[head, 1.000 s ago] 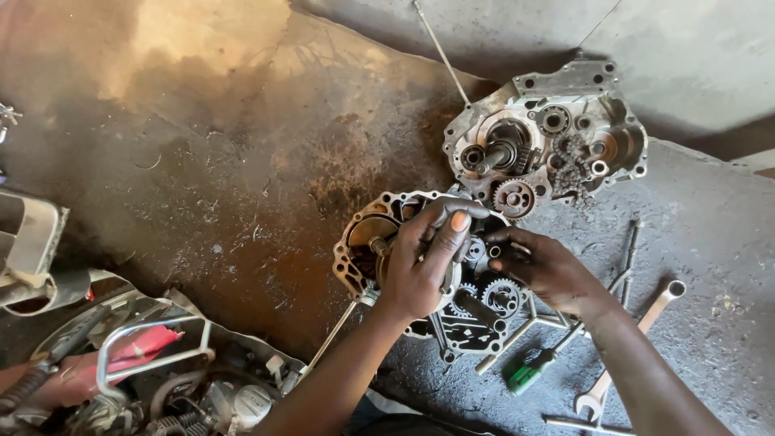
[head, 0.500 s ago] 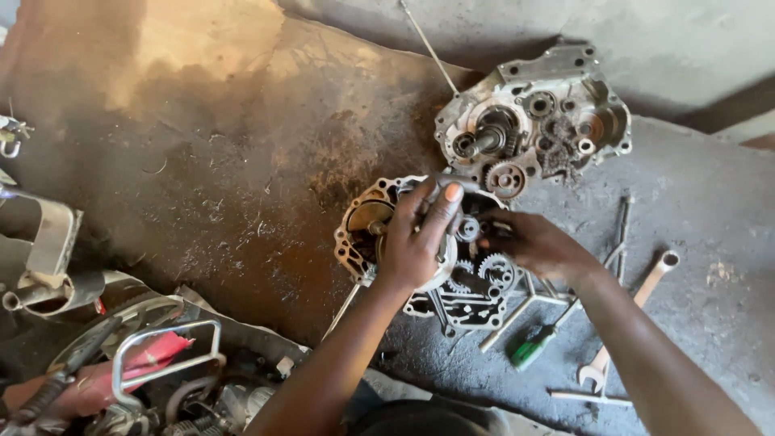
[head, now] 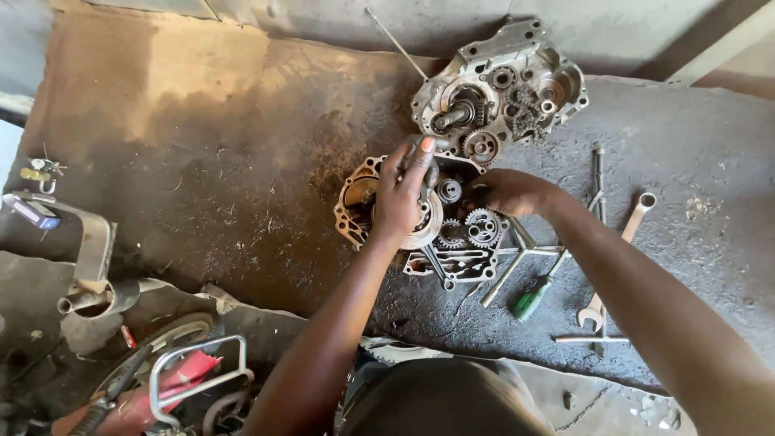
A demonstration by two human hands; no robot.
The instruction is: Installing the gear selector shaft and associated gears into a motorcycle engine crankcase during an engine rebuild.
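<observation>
An opened engine case half [head: 452, 242] full of gears lies on the oily ground in front of me. My left hand [head: 404, 194] rests on its round crank part, fingers curled around a dark shaft. My right hand [head: 508, 192] grips something small on the case's right side, near a toothed gear [head: 482, 226]; what it holds is hidden by the fingers. The other case half [head: 504, 89] lies just beyond, with a shaft and a chain inside.
A green-handled screwdriver [head: 529, 300], a Y-shaped socket wrench [head: 525, 246] and spanners [head: 617, 258] lie to the right of the case. A motorcycle frame with a red part [head: 169, 379] sits at the bottom left. A concrete wall [head: 646, 32] runs behind.
My left hand has shifted up onto the shaft on the case. The view has dropped slightly, so both case halves sit a little higher in the picture.
</observation>
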